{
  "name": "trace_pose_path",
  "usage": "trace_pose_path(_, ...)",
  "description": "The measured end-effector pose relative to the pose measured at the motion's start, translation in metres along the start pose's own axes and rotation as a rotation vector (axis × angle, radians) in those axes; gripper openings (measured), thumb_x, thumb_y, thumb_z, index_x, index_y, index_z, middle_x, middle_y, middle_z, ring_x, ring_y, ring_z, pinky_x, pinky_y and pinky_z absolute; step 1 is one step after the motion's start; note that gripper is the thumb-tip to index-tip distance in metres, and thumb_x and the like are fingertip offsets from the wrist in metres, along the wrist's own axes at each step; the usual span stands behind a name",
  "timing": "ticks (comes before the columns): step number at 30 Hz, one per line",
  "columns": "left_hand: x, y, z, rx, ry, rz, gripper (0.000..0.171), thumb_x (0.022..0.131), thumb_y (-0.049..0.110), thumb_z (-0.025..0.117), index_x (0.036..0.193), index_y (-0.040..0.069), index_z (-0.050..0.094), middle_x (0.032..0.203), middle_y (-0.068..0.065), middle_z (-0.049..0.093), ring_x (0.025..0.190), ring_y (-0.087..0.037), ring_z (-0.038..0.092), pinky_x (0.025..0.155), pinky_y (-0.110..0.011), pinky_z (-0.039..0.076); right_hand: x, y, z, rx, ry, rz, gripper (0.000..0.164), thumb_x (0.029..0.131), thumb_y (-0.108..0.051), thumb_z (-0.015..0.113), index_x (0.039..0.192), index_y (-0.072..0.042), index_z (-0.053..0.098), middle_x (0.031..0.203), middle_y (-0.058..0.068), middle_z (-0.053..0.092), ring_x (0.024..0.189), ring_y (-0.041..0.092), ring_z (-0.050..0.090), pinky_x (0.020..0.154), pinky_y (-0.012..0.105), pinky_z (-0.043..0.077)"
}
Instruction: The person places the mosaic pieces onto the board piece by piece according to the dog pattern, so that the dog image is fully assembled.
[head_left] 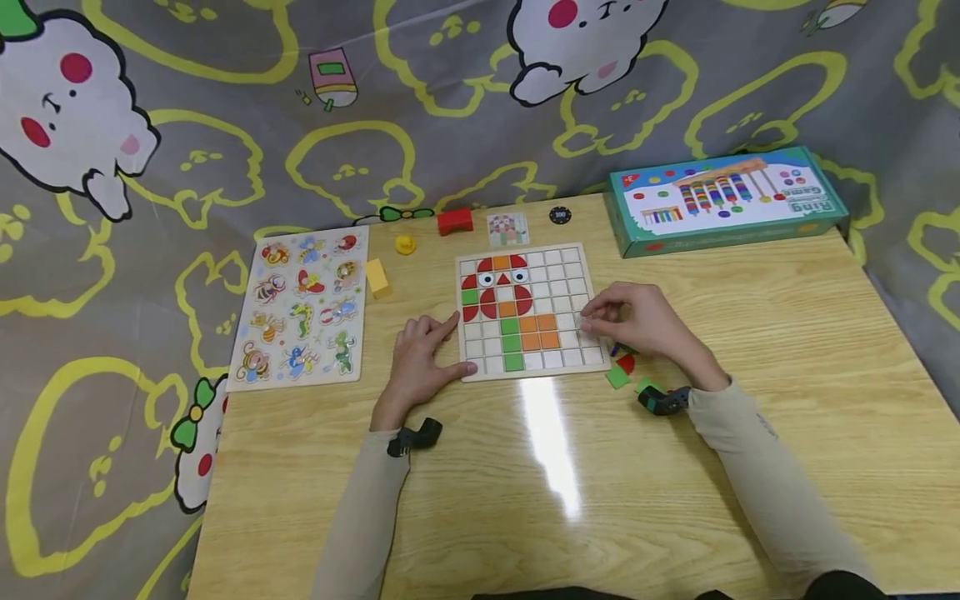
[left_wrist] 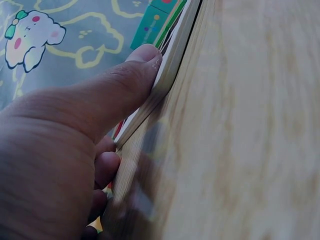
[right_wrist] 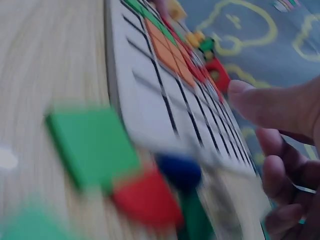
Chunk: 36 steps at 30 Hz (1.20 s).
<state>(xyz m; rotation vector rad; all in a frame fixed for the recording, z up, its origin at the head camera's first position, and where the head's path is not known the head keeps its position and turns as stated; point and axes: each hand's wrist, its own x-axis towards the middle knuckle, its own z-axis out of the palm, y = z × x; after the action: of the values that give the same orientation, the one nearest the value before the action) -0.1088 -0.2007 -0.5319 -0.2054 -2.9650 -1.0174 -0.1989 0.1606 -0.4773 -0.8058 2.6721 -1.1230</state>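
Observation:
A wooden grid board (head_left: 573,360) lies on the table, partly filled with red, orange, green and eye-printed tiles. My left hand (head_left: 422,367) steadies its left side, the thumb (left_wrist: 142,62) resting at the near corner and the index finger reaching up the left edge. Over the right edge hovers my right hand (head_left: 633,317), fingers loosely bent. In the right wrist view its thumb (right_wrist: 250,102) stands apart from the fingers, and no piece shows between them. Below this hand lie a green square tile (right_wrist: 92,145), a red rounded tile (right_wrist: 150,200) and a blue piece (right_wrist: 180,172).
An animal-picture peg puzzle (head_left: 296,308) lies at the left. Behind the board are a pattern card (head_left: 507,229), a red block (head_left: 455,222), a black chip (head_left: 560,216) and a small yellow figure (head_left: 405,244). A yellow block (head_left: 378,278) sits beside the puzzle. A game box (head_left: 727,200) stands back right.

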Motion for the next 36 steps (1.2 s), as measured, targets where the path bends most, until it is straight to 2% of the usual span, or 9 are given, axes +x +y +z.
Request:
trace_pose_path(5, 0.0, -0.001, 0.0, 0.006, 0.001, 0.001, 0.09, 0.075, 0.064, 0.076, 0.151, 0.028, 0.042, 0.109, 0.002, 0.047, 0.093, -0.018, 0.033, 0.082, -0.035, 0.024, -0.023, 0.022, -0.023, -0.042, -0.063, 0.025, 0.018, 0.085, -0.022, 0.079, 0.101, -0.014, 0.076, 0.082, -0.003, 0.067, 0.07, 0.013, 0.057, 0.063, 0.023, 0.045)
trace_pose_path(8, -0.001, -0.001, 0.0, 0.007, 0.006, 0.006, 0.09, 0.075, 0.063, 0.076, 0.151, 0.028, 0.042, 0.108, 0.002, 0.047, 0.093, -0.018, 0.033, 0.082, -0.035, 0.024, -0.033, 0.031, -0.027, -0.062, -0.121, 0.037, 0.021, 0.086, -0.02, 0.078, 0.106, -0.013, 0.075, 0.086, -0.003, 0.067, 0.073, 0.011, 0.058, 0.064, 0.022, 0.045)
trace_pose_path(11, -0.002, -0.001, -0.001, 0.005, 0.012, 0.006, 0.09, 0.075, 0.061, 0.077, 0.151, 0.027, 0.043, 0.108, 0.002, 0.047, 0.093, -0.018, 0.033, 0.082, -0.035, 0.024, -0.038, 0.034, -0.028, -0.061, -0.143, 0.026, 0.022, 0.085, -0.016, 0.078, 0.107, -0.014, 0.075, 0.089, -0.002, 0.068, 0.076, 0.01, 0.057, 0.066, 0.022, 0.046)
trace_pose_path(15, -0.003, -0.001, -0.001, -0.001, 0.016, 0.013, 0.09, 0.075, 0.06, 0.078, 0.15, 0.026, 0.043, 0.109, 0.001, 0.048, 0.093, -0.019, 0.034, 0.082, -0.035, 0.024, -0.04, 0.035, -0.026, -0.075, -0.136, -0.005, 0.02, 0.085, -0.01, 0.078, 0.104, -0.013, 0.075, 0.091, -0.001, 0.069, 0.077, 0.01, 0.058, 0.066, 0.022, 0.047)
trace_pose_path(19, -0.002, -0.001, 0.0, -0.001, 0.013, 0.021, 0.09, 0.075, 0.061, 0.077, 0.151, 0.027, 0.043, 0.108, 0.002, 0.048, 0.092, -0.018, 0.034, 0.082, -0.035, 0.024, -0.04, 0.034, -0.026, -0.091, -0.142, 0.022, 0.019, 0.086, -0.008, 0.076, 0.104, -0.013, 0.075, 0.091, -0.001, 0.068, 0.078, 0.011, 0.059, 0.067, 0.023, 0.047)
trace_pose_path(25, -0.001, -0.001, 0.001, 0.004, 0.009, 0.013, 0.09, 0.075, 0.063, 0.076, 0.151, 0.027, 0.043, 0.108, 0.002, 0.047, 0.092, -0.018, 0.032, 0.08, -0.034, 0.023, -0.039, 0.032, -0.029, -0.14, -0.144, 0.07, 0.014, 0.085, -0.013, 0.079, 0.097, -0.011, 0.073, 0.085, -0.001, 0.066, 0.076, 0.013, 0.059, 0.067, 0.024, 0.047)
trace_pose_path(28, -0.001, 0.0, 0.001, 0.002, 0.01, 0.008, 0.09, 0.075, 0.063, 0.076, 0.15, 0.027, 0.043, 0.107, 0.002, 0.047, 0.092, -0.019, 0.032, 0.08, -0.034, 0.023, -0.039, 0.031, -0.031, -0.152, -0.141, 0.087, 0.017, 0.083, -0.018, 0.08, 0.093, -0.011, 0.069, 0.081, -0.001, 0.065, 0.074, 0.014, 0.059, 0.066, 0.024, 0.047)
trace_pose_path(32, -0.001, 0.0, 0.001, -0.004, 0.014, 0.006, 0.089, 0.075, 0.061, 0.077, 0.15, 0.027, 0.044, 0.107, 0.002, 0.048, 0.092, -0.019, 0.033, 0.08, -0.035, 0.023, -0.041, 0.031, -0.034, -0.153, -0.112, 0.088, 0.018, 0.084, -0.018, 0.08, 0.091, -0.011, 0.065, 0.079, 0.0, 0.063, 0.072, 0.015, 0.058, 0.064, 0.023, 0.046)
trace_pose_path(36, 0.0, 0.0, 0.001, 0.007, 0.016, 0.011, 0.089, 0.075, 0.062, 0.077, 0.15, 0.027, 0.044, 0.107, 0.002, 0.048, 0.092, -0.019, 0.033, 0.081, -0.034, 0.024, -0.041, 0.033, -0.033, -0.138, -0.041, 0.086, 0.018, 0.084, -0.016, 0.08, 0.093, -0.009, 0.066, 0.08, 0.002, 0.064, 0.071, 0.015, 0.059, 0.063, 0.02, 0.046)
